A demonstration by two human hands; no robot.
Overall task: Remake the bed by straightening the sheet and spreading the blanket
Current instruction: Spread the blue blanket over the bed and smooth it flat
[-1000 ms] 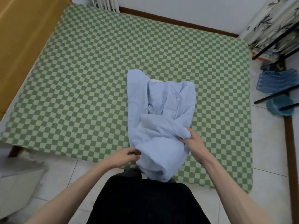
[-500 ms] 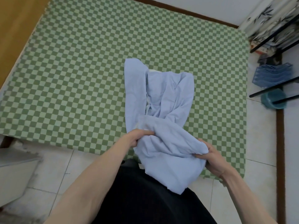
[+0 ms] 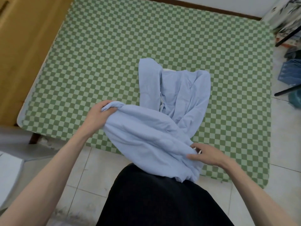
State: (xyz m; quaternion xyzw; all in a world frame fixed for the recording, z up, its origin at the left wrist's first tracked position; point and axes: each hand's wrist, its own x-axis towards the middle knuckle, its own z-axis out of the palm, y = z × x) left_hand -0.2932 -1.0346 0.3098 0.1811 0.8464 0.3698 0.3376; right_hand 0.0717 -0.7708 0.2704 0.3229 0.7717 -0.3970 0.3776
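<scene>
A green-and-white checked sheet [image 3: 114, 54] lies flat over the whole bed. A bunched light blue blanket [image 3: 171, 103] sits on its near middle, with its near end lifted over the bed's front edge. My left hand [image 3: 96, 115] grips a gathered corner of the blanket at the left. My right hand [image 3: 205, 155] pinches the blanket's lower right edge, fingers partly buried in the folds. A white lining shows at the blanket's far fold.
A wooden wardrobe [image 3: 24, 46] stands along the bed's left side. Blue plastic baskets [image 3: 291, 70], a teal bin and black rack legs crowd the floor at the right. White tiled floor [image 3: 81, 176] lies under me, and a white box [image 3: 8, 176] sits at the lower left.
My left hand has pulled its blanket corner up and out to the left, stretching the cloth wider. My right hand has shifted its hold along the lower right edge.
</scene>
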